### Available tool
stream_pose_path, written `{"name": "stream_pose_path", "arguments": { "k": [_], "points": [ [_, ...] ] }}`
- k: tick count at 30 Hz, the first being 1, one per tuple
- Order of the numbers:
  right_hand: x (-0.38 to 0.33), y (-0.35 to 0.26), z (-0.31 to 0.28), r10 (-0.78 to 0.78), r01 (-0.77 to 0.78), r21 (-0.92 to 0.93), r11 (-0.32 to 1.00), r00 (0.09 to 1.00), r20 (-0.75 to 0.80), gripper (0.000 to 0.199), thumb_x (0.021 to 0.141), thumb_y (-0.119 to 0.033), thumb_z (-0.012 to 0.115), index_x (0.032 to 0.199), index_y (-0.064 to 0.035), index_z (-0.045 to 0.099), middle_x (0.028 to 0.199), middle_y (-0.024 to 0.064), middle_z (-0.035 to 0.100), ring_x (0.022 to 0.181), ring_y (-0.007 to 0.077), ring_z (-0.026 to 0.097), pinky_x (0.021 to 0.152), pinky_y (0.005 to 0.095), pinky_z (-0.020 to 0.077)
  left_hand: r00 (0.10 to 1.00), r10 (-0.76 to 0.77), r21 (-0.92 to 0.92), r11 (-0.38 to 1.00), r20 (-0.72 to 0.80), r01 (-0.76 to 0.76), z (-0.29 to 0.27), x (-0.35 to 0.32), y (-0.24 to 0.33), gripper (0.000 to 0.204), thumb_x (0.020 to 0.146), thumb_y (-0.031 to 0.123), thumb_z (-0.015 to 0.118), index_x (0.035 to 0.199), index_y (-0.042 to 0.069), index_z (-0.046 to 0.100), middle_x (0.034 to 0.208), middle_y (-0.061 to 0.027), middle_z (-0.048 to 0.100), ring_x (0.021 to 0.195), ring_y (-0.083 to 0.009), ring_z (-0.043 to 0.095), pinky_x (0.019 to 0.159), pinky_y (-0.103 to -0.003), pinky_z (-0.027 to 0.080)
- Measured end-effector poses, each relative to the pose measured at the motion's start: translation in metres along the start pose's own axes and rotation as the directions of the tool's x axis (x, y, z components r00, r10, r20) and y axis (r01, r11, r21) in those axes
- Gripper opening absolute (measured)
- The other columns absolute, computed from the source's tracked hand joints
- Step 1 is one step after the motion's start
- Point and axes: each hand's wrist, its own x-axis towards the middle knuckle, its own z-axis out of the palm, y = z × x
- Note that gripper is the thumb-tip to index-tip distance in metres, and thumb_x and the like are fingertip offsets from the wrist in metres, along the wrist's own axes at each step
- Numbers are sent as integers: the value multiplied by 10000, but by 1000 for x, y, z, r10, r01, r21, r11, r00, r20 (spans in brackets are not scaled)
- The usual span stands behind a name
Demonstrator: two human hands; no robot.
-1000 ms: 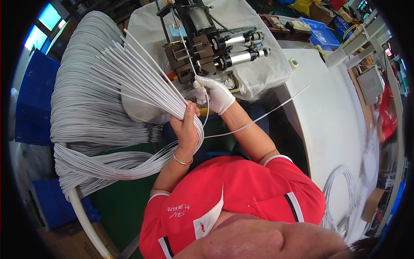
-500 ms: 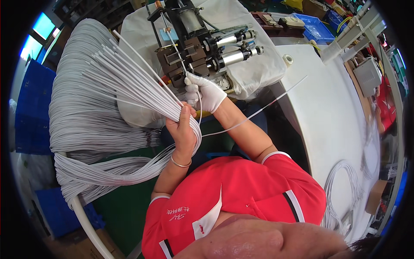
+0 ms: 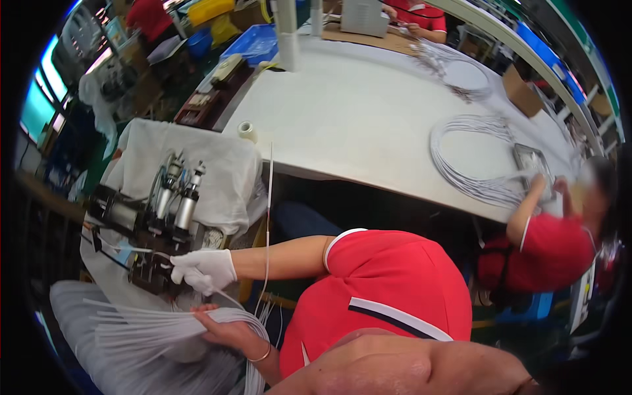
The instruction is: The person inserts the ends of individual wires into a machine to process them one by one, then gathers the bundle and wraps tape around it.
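In my bare left hand (image 3: pixel 232 330) is a fanned bundle of white cables (image 3: pixel 155 329), its loose ends spreading to the left. My right hand, in a white glove (image 3: pixel 205 268), is closed at the dark block of a small bench machine (image 3: pixel 156 266). Its fingers pinch a single white cable (image 3: pixel 230 300) that curves down toward the bundle. The cable's tip is hidden by the fingers and the block. Two silver cylinders (image 3: pixel 185 209) project from the machine. One thin cable (image 3: pixel 268 217) stands up past my right forearm.
A thick pile of grey-white cables (image 3: pixel 76 309) lies at the lower left. The long white table (image 3: pixel 349 105) carries a cable coil (image 3: pixel 454 168) and a small roll (image 3: pixel 247 130). A co-worker (image 3: pixel 546 247) sits at the right, another (image 3: pixel 428 23) at the far side. A blue tray (image 3: pixel 253 45) stands behind.
The view has swung to the right, bringing the long table and co-workers into sight. My left hand still holds the bundle and my gloved right hand remains at the machine.
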Motion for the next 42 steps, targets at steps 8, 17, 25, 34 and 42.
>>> {"name": "stream_pose_path", "arguments": {
  "k": [8,17,25,34,42],
  "points": [
    [-17,20,18,-542,307,-947,96,814,209,190,706,-207,701,759,-26,676,709,104,646,664,182,626,622,299,490,995,-85,86,993,56,80,-10,-2,-23,310,829,68,596,1080,-97,519,985,-148,585,800,-209,590,695,-307,495],
    [-9,19,10,-369,20,-691,723,856,-362,300,890,-294,570,790,-19,635,636,3,588,525,52,494,475,190,367,998,33,-113,993,44,-28,-17,1,-20,147,882,108,552,957,-17,532,773,-58,547,679,-132,518,640,-255,425],
    [4,16,-7,-81,-60,-309,949,903,-423,295,889,-304,554,701,-77,571,548,-31,495,440,62,400,435,210,292,988,87,-95,993,130,-75,-16,-5,-10,100,891,70,515,953,-8,521,730,-56,537,653,-112,507,622,-235,412],
    [4,4,-8,76,-137,-202,970,956,-284,330,899,-331,517,656,-108,518,526,-50,446,417,65,354,438,214,270,976,102,-84,993,191,-87,-10,-7,-10,119,884,80,534,962,-9,524,743,-54,535,662,-130,508,627,-251,405],
    [9,9,-9,111,-161,-181,970,959,-261,329,904,-328,502,663,-105,517,516,-58,428,412,66,343,433,220,276,978,104,-75,993,181,-92,-14,-7,-8,134,891,99,528,958,-17,515,743,-60,524,659,-137,498,631,-252,398]
  ]
}}
